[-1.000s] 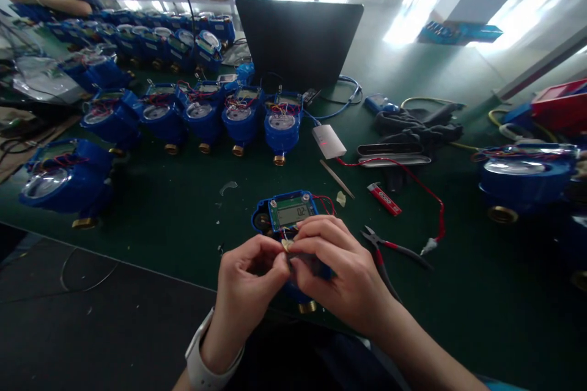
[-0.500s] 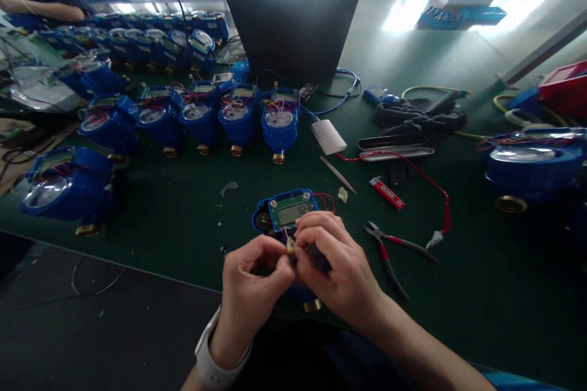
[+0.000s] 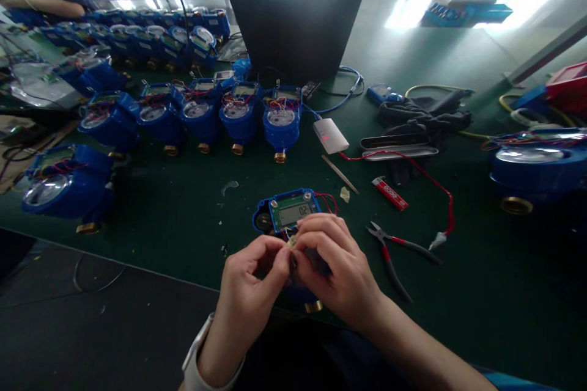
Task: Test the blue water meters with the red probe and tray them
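Both hands pinch a pale yellow scrap (image 3: 291, 242) above an open blue water meter (image 3: 296, 200).
The left hand (image 3: 257, 278) nips the scrap between thumb and index fingertip, while the right hand (image 3: 339, 266) pinches it from the other side, fingers curled; the two sets of fingertips meet. The meter sits on the green bench (image 3: 183, 208) directly in front of the person, its LCD (image 3: 290, 215) exposed and its lower body mostly covered by the hands. The step in hand appears to be fitting the scrap, perhaps tape, around thin wires (image 3: 287, 233) below the display; whether it encloses them cannot be told. The next move seems to call for a light, steady pinch, without tugging the wires.
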The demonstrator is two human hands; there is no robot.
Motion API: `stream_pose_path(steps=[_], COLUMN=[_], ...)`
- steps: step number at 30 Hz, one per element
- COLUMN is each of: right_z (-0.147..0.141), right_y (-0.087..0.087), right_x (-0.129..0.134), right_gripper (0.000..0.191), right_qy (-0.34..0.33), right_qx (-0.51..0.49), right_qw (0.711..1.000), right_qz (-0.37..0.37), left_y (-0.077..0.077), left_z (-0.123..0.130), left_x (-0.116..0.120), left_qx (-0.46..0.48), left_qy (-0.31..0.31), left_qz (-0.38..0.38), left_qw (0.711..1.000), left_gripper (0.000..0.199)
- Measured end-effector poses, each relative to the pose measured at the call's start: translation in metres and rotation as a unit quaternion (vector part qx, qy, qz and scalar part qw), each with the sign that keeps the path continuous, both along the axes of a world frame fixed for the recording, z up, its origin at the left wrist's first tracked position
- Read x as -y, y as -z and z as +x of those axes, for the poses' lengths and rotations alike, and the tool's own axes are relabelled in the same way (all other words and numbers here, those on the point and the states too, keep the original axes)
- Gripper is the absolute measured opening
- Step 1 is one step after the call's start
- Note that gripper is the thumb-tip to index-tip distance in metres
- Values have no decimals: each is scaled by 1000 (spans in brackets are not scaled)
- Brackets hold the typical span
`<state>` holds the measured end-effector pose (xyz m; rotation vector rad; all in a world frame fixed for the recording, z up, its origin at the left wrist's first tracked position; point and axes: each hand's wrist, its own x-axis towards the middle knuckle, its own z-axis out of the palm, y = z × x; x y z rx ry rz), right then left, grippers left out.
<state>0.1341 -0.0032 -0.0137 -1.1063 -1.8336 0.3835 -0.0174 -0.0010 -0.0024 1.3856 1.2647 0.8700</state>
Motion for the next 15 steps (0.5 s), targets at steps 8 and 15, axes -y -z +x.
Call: stream_pose_path(steps=[8,15], right_z=[-5,-1], right_y=[3,4], right_x=[2,1], right_gripper=[15,15], right_qy=[38,53], right_qx=[-10,-17], right_qw=[999,998], right_qz=[0,-8], left_y=[5,4], left_z=[4,9], left_x=[5,9], left_qx=[-2,12], left_qy=[-41,-93], left_qz=[9,-37], left_qw=[999,995], left_gripper=[17,17])
